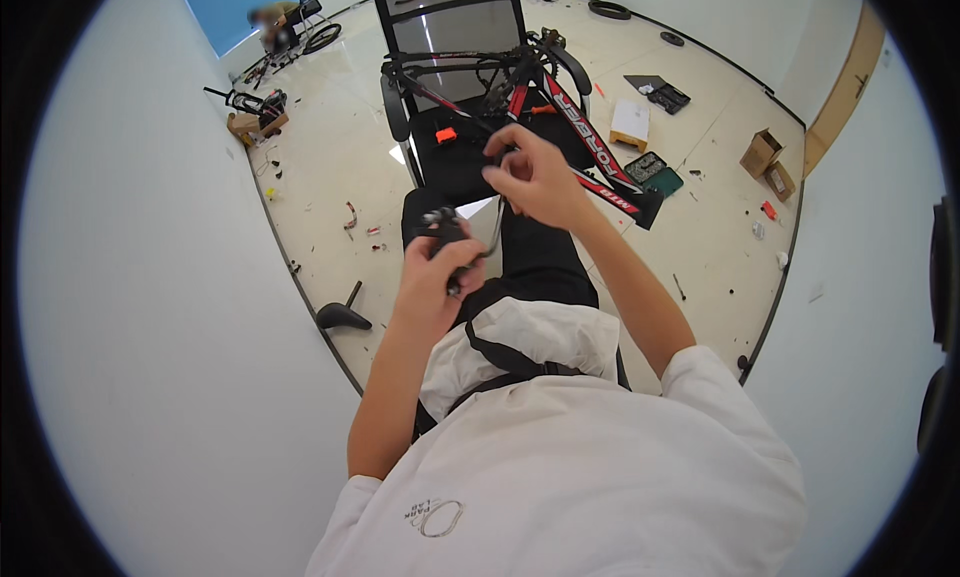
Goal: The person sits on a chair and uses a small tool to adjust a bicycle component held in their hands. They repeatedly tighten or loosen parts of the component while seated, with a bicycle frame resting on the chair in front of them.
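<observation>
left hand (436, 272): a small black component (441, 227) is being clamped above the lap | right hand (535, 177): a thin black cable (497, 227) is being pinched, fingers together | bicycle frame (585, 127) is being propped on the black chair (455, 37) ahead

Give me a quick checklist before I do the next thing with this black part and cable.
1. Left hand grips the black part: ok.
2. Right hand pinches the cable end: cannot tell, fingers hide it.
3. Cable runs free between the hands: ok.
4. Bike frame rests steady on the chair: ok.
5. Tool case lies open on the floor: ok.
</observation>
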`<act>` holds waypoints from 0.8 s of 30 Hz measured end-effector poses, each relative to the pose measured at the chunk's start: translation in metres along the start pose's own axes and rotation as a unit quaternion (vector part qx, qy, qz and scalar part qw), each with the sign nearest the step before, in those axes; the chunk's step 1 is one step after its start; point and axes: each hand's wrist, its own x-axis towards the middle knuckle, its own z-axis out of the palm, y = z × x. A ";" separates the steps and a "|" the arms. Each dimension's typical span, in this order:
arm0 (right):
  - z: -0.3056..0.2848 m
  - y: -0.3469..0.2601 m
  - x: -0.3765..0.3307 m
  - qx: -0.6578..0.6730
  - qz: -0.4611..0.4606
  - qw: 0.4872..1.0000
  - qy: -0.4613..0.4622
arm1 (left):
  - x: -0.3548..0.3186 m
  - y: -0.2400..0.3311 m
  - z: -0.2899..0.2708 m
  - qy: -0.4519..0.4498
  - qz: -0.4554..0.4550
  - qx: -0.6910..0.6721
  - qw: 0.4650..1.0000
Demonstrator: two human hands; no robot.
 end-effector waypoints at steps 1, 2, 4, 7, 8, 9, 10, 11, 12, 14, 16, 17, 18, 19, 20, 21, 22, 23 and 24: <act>0.000 0.030 -0.001 0.015 0.001 1.000 0.025 | 0.001 0.007 -0.002 0.004 0.017 -0.007 1.000; 0.005 0.051 -0.012 -0.038 0.003 0.999 0.007 | 0.003 0.012 -0.005 0.012 0.036 -0.014 0.999; 0.024 0.040 -0.048 -0.029 0.091 0.989 -0.110 | 0.010 0.016 -0.016 0.053 0.064 -0.031 0.996; 0.045 -0.019 -0.084 0.113 0.105 0.944 -0.292 | 0.016 0.011 -0.033 0.101 0.091 -0.021 0.990; 0.048 -0.041 -0.088 0.140 0.015 0.943 -0.301 | 0.016 0.009 -0.034 0.104 0.076 0.023 0.991; 0.050 -0.053 -0.081 0.087 -0.126 0.952 -0.266 | 0.016 0.006 -0.033 0.107 0.059 0.067 0.990; 0.048 -0.059 -0.070 0.028 -0.263 0.938 -0.224 | 0.017 0.002 -0.033 0.107 0.042 0.109 0.987; 0.044 -0.056 -0.058 0.041 -0.240 0.946 -0.214 | 0.022 -0.013 -0.042 0.079 0.100 0.156 0.979; 0.035 -0.052 -0.041 0.036 -0.198 0.959 -0.199 | 0.007 -0.019 -0.029 0.007 0.098 0.042 0.994; 0.013 -0.051 -0.010 -0.031 -0.061 0.988 -0.139 | 0.004 -0.013 -0.012 0.044 -0.003 0.089 0.995; -0.006 -0.016 0.010 -0.123 -0.083 0.986 -0.069 | 0.004 -0.006 -0.004 0.037 0.051 0.060 0.996; -0.011 -0.010 0.000 -0.118 0.055 0.979 -0.157 | 0.003 0.000 -0.004 0.044 0.080 0.040 0.995; -0.008 -0.005 -0.020 -0.041 0.100 0.965 -0.240 | 0.003 0.006 -0.006 0.048 0.114 0.018 0.992; -0.007 -0.002 -0.043 0.025 0.156 0.938 -0.308 | 0.006 0.012 -0.010 0.048 0.136 0.012 0.990; -0.004 -0.014 -0.053 0.091 0.094 0.923 -0.362 | 0.011 0.016 -0.013 0.056 0.154 0.020 0.986; -0.001 -0.026 -0.060 0.163 0.039 0.891 -0.422 | 0.014 0.016 -0.015 0.062 0.154 0.023 0.986; 0.006 -0.058 -0.068 0.170 -0.037 0.872 -0.458 | 0.012 0.012 -0.018 0.072 0.139 0.033 0.987; 0.007 -0.064 -0.066 0.166 -0.080 0.874 -0.449 | 0.008 0.005 -0.023 0.076 0.110 0.054 0.990; 0.007 -0.074 -0.055 0.167 -0.094 0.894 -0.405 | 0.007 -0.002 -0.027 0.079 0.089 0.073 0.990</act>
